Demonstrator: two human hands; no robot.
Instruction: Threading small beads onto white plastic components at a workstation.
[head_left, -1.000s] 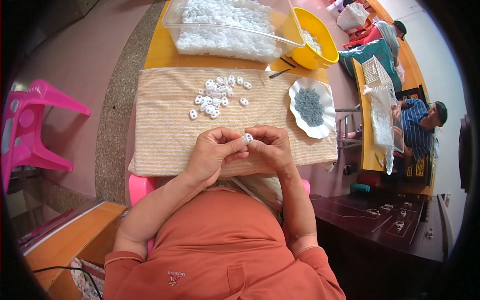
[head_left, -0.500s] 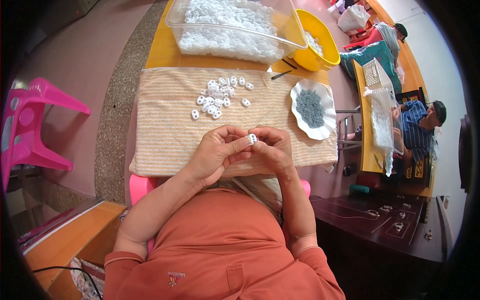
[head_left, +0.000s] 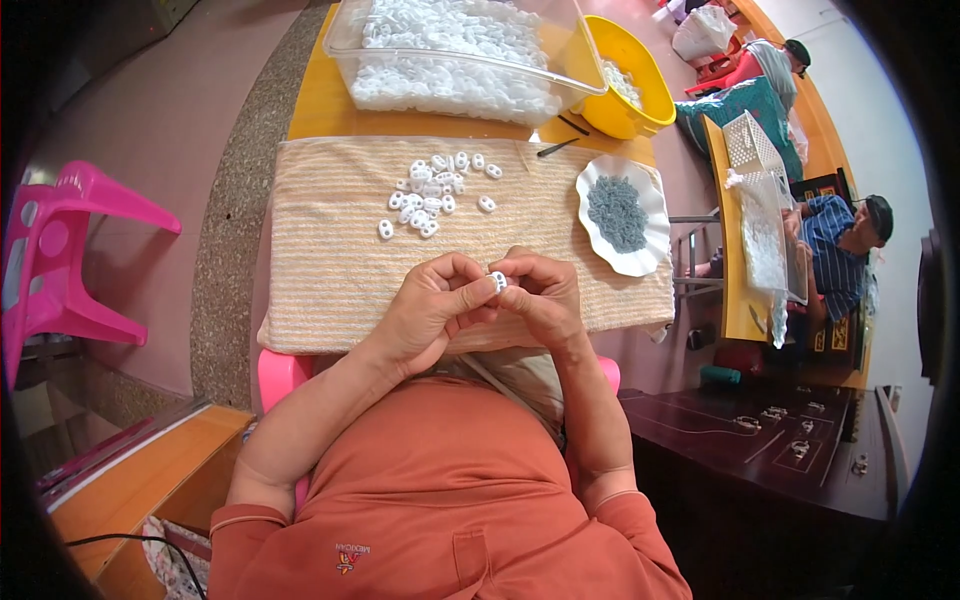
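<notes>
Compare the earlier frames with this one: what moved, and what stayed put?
Hardly anything moved. Both hands, left hand and right hand, stay together above the striped beige cloth, pinching the same small white plastic piece between fingertips; only the fingers shifted slightly. Nothing was picked up or let go. The loose white pieces, clear tub, yellow bowl and white scalloped plate lie unchanged.

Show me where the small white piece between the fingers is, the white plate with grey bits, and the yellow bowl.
small white piece (head_left: 498, 281), head view, on its visible face between the fingertips.
white plate (head_left: 652, 205), head view, on its bare right rim.
yellow bowl (head_left: 625, 48), head view, on its inner wall.
</notes>
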